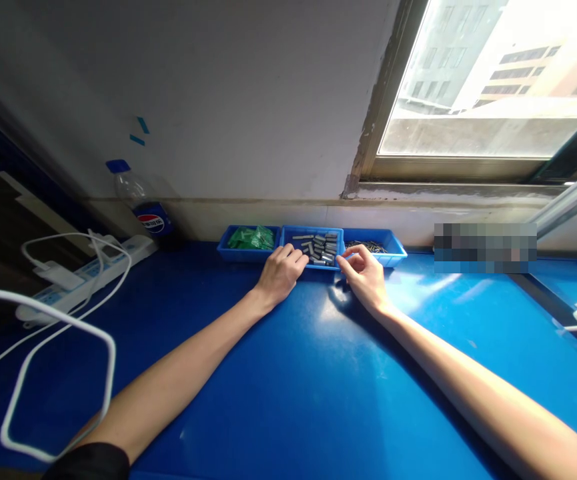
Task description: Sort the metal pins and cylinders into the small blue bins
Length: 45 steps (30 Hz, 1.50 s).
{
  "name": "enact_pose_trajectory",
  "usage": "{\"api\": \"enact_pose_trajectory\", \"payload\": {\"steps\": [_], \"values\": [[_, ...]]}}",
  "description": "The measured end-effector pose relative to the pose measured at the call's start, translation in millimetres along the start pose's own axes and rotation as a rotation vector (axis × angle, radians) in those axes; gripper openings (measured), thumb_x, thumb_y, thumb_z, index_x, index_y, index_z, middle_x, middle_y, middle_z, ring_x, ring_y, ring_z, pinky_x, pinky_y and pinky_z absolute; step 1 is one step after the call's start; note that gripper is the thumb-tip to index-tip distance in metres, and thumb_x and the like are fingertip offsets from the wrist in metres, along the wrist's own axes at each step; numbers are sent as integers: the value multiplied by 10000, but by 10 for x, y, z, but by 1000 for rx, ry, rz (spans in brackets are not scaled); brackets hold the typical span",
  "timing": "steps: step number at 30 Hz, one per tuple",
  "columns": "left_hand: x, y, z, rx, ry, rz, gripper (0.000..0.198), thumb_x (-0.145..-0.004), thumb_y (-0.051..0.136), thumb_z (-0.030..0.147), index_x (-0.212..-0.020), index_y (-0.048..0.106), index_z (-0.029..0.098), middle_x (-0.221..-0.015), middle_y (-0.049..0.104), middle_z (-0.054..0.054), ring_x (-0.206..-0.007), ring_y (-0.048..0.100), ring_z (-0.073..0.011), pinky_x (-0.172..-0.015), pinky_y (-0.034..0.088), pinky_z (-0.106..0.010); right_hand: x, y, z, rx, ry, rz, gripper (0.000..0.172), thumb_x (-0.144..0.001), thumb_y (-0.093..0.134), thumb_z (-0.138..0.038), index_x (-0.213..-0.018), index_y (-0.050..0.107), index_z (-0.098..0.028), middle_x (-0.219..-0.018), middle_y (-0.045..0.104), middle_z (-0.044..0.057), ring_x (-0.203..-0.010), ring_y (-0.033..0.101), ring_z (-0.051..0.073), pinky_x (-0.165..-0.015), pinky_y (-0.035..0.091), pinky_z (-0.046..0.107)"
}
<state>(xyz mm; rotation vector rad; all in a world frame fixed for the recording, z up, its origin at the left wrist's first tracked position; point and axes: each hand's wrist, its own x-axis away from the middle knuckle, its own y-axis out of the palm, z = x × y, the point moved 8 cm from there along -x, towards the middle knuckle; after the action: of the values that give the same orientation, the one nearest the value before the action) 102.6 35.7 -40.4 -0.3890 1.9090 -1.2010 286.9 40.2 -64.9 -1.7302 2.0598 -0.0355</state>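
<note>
Where metal pieces [331, 247] lie: middle tray [324, 267], on the worktop [278, 373] near the wall [248, 100].
Left hand [282, 275]: at the tray's near left corner, fingers curled together; I cannot tell if they grip.
Right hand [367, 275]: at its right corner, thumb and forefinger curved; grip also unclear.
Left tray [243, 255]: green packets [252, 237].
Right tray [393, 259]: thin pins [375, 247].
</note>
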Motion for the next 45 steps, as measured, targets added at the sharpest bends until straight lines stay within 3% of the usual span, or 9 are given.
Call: {"api": "enact_pose_trajectory", "payload": {"steps": [5,9,12,19,23,28,45], "values": [[54,36,73,-7,48,-38,216,-989,514,79,-873,677,161,-896,685,-87,-894,600,-248,-745,447,-374,9,-6,-16,27,11,23,319,-862,719,-484,-1022,558,-259,-642,612,-39,-554,534,179,-578,416,307],[80,-14,114,83,40,-39,187,-987,619,292,-885,680,148,-904,677,-101,-904,603,-253,-764,465,-370,18,32,-67,48,-49,-8,287,-885,689,-484,-986,547,-256,-632,547,-47,-557,486,173,-573,393,306],[65,-83,170,142,44,-14,262,-1006,583,378,-980,692,141,-934,670,-106,-912,605,-251,-793,471,-369,25,42,-105,64,-95,-19,253,-907,664,-464,-930,523,-255,-664,498,-40,-597,474,172,-584,399,305],[73,-15,443,273,266,-94,323,-1061,490,371,-1256,705,229,-968,641,-91,-905,596,-214,-824,486,-323,17,70,-23,5,-36,-71,312,-943,615,-544,-894,510,-255,-802,546,16,-669,549,188,-551,457,301],[75,32,433,321,203,-107,340,-1066,485,358,-1305,699,246,-965,638,-91,-910,609,-215,-816,514,-315,8,73,7,-28,-34,-65,346,-926,634,-573,-887,500,-256,-836,550,11,-622,541,162,-514,459,285],[61,64,385,306,96,-132,374,-1058,499,365,-1370,673,258,-974,662,-97,-921,647,-233,-806,539,-326,12,103,40,-64,7,-101,371,-883,701,-556,-869,467,-268,-678,527,-15,-559,552,181,-493,481,302],[83,80,376,329,60,-130,353,-1062,507,371,-1331,702,251,-1030,713,-82,-883,691,-200,-702,514,-274,7,130,62,-92,-15,-147,335,-907,684,-463,-872,409,-275,-707,552,-25,-614,591,190,-594,560,329]]}}
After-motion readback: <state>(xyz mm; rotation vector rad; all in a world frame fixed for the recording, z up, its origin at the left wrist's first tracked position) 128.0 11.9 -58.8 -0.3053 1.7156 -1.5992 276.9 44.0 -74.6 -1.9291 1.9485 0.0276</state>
